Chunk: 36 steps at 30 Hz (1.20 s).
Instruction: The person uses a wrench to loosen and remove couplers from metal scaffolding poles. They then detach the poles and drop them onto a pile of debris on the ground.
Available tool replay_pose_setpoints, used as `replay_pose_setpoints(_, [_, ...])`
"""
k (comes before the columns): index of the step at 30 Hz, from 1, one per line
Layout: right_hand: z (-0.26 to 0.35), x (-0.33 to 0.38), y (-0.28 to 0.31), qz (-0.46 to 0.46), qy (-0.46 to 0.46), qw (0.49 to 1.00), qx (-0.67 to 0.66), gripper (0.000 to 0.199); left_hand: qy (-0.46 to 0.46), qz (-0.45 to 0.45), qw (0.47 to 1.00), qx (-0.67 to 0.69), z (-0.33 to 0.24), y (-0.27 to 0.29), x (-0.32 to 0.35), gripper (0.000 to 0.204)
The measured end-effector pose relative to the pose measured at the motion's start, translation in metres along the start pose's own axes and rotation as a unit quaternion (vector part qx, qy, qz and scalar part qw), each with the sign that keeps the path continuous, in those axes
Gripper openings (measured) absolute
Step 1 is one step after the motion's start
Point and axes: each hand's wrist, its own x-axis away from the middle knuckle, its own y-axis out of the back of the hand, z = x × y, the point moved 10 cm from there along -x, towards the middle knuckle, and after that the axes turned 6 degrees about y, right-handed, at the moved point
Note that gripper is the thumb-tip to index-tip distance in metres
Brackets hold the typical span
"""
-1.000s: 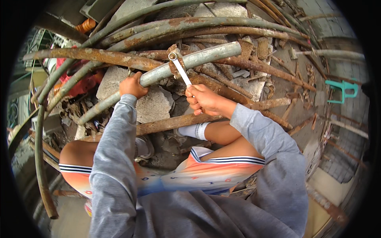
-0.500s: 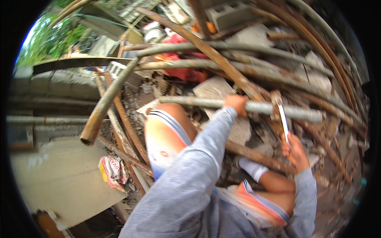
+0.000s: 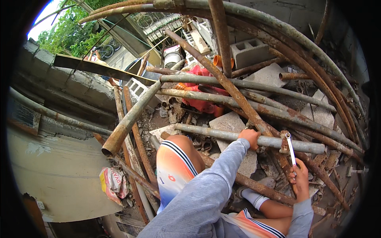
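The left hand [image 3: 250,137] is clamped on the grey pipe [image 3: 222,135] lying across the rusty pipe pile [image 3: 278,113]. The right hand [image 3: 299,176] grips the wrench [image 3: 291,148] seated on the rusty clamp [image 3: 284,142]. Hold the pipe steady; pull squarely.

Rusty rough pipes [image 3: 222,85], shiny metal wrench [image 3: 291,148]

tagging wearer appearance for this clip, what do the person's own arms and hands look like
Both arms wear loose grey long sleeves: the left sleeve fills much of the lower frame, the right sleeve ends in a plain cuff at the wrist. The left hand and right hand are bare: no gloves, rings or watch visible.
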Motion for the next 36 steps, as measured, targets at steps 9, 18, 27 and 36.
replay_pose_setpoints(9, [-0.035,0.036,0.017,-0.499,0.377,0.767,-0.142,0.015,-0.009,0.002,1.000,-0.002,-0.001,-0.003,0.004,0.040])
replay_pose_setpoints(18, [0.012,0.017,0.021,-0.507,0.405,0.690,-0.321,0.036,-0.012,-0.055,0.997,0.049,0.005,0.000,0.002,0.040])
replay_pose_setpoints(27, [0.064,-0.033,0.024,-0.440,0.403,0.747,-0.295,0.034,0.078,-0.024,0.991,0.106,0.004,-0.023,0.019,0.047])
replay_pose_setpoints(36, [0.105,-0.054,0.008,-0.438,0.409,0.780,-0.182,0.048,0.123,-0.022,0.983,0.137,0.001,-0.019,0.022,0.051])
